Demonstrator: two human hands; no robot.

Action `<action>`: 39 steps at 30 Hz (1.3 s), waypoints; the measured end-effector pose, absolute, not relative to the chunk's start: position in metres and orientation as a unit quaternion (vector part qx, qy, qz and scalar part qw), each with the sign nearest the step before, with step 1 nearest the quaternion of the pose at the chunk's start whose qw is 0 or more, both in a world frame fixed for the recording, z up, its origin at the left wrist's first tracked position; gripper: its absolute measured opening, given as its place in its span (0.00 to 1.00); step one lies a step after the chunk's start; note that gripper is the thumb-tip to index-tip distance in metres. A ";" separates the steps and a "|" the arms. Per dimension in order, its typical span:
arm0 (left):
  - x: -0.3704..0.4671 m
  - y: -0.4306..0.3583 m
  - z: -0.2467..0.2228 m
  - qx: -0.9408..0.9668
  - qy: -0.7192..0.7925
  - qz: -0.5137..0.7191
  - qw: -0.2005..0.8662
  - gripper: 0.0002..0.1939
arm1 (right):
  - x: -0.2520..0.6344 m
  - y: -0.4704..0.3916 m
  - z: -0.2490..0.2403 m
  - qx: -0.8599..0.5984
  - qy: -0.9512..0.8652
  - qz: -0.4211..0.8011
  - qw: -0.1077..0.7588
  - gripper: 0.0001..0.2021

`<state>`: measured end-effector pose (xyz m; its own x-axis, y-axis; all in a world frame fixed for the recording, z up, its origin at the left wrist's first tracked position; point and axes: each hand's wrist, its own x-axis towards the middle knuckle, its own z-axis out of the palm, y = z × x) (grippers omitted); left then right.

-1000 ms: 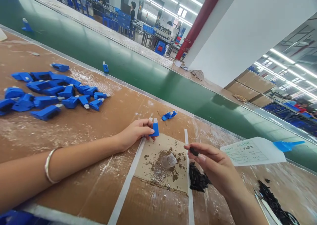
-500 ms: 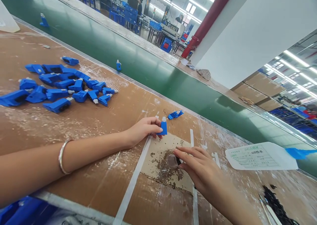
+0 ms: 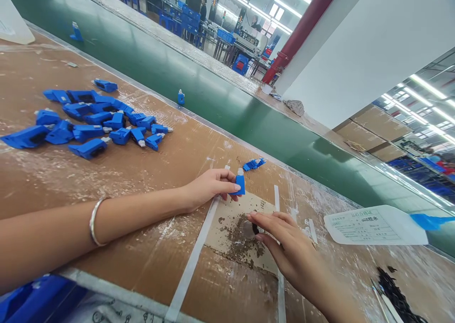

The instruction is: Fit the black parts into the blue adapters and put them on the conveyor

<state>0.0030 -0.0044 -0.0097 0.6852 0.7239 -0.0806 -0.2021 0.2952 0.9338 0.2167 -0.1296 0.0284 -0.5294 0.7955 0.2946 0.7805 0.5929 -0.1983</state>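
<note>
My left hand point(image 3: 216, 188), a silver bangle on its wrist, pinches a blue plastic part point(image 3: 241, 184) whose white tip points up. Close by, my right hand point(image 3: 284, 240) has its thumb and fingers closed on a small black piece point(image 3: 255, 228), partly hidden by the fingers. That piece is at a small round greyish dish point(image 3: 248, 230); I cannot tell whether they touch. Under the dish lies a pale card point(image 3: 216, 240) spotted with brown stains. Beyond my left hand rests a small group of blue parts point(image 3: 254, 164).
A pile of blue parts point(image 3: 88, 132) covers the table's left. Along the far edge runs a green conveyor belt point(image 3: 220, 116) carrying single blue parts. At right lie a labelled white bottle point(image 3: 373, 224) with a blue nozzle, black strips point(image 3: 396, 292) and a thin white-handled tool point(image 3: 391, 306).
The view has shifted slightly. My left hand, with the blue part, has come a little to the right. My right hand stays at the dish with the black piece.
</note>
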 end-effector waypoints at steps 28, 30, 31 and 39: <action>0.007 -0.041 -0.009 0.423 0.131 0.175 0.879 0.23 | 0.201 -0.133 0.001 -0.456 -0.760 0.131 0.444 0.20; 0.007 -0.043 -0.010 0.393 0.158 0.182 0.887 0.24 | 0.197 -0.134 -0.004 -0.452 -0.779 0.099 0.422 0.20; 0.006 -0.043 -0.011 0.383 0.166 0.188 0.889 0.24 | 0.195 -0.135 -0.008 -0.450 -0.790 0.071 0.409 0.21; 0.004 -0.043 -0.003 0.384 0.181 0.249 0.871 0.29 | 0.189 -0.128 -0.028 -0.449 -0.831 -0.082 0.317 0.35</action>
